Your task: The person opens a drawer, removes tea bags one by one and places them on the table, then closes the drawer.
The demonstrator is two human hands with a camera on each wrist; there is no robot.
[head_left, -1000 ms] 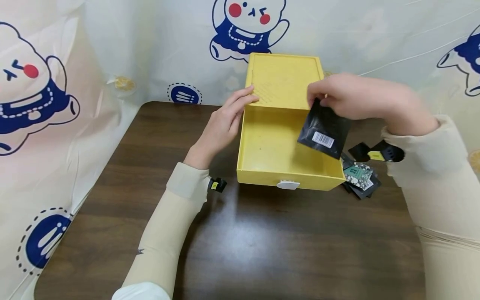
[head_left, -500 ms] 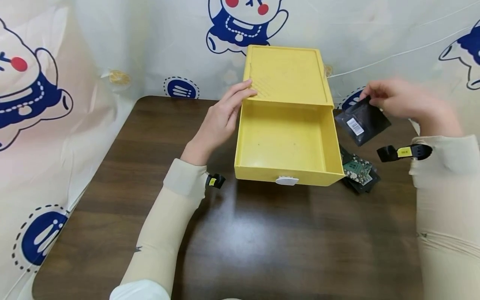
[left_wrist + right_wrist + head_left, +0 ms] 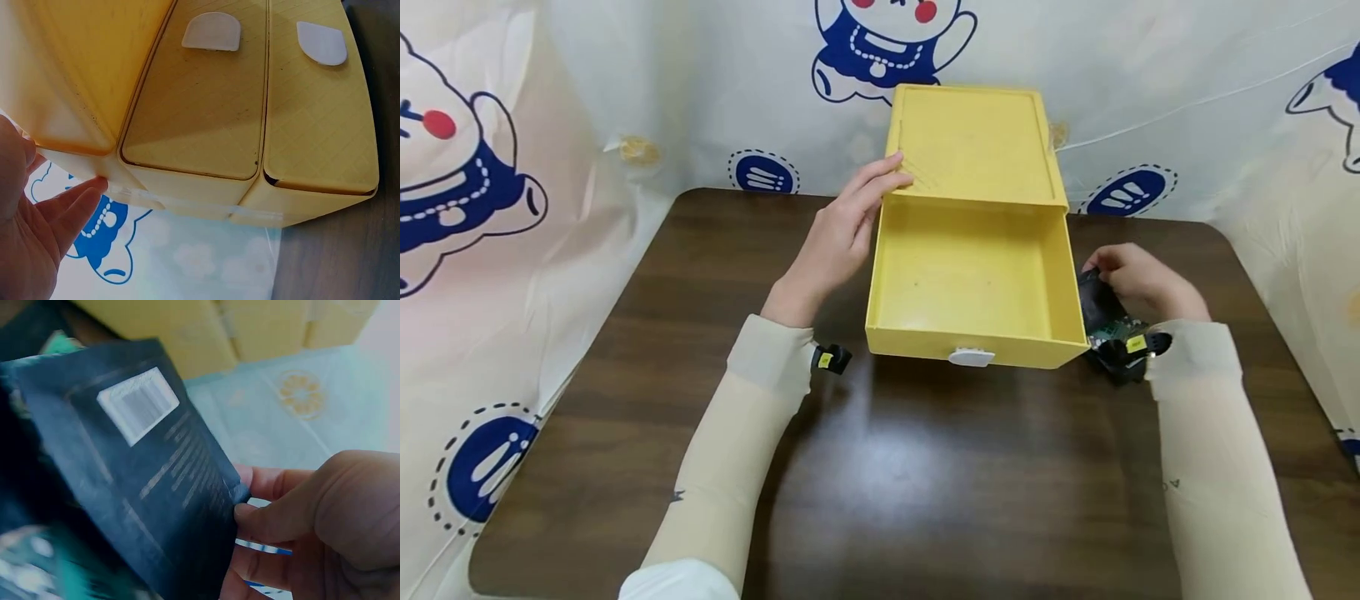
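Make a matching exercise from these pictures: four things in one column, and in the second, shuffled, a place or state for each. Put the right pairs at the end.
Things
1. Left hand
2. Right hand
3. Top drawer
4. Barcode label

Places and states
A. Pulled out toward the camera wearer
B. Pinching a black packet by its corner
C. White, on the face of the packet
D. Touching the left edge of the yellow drawer unit

Right pairs
1-D, 2-B, 3-A, 4-C
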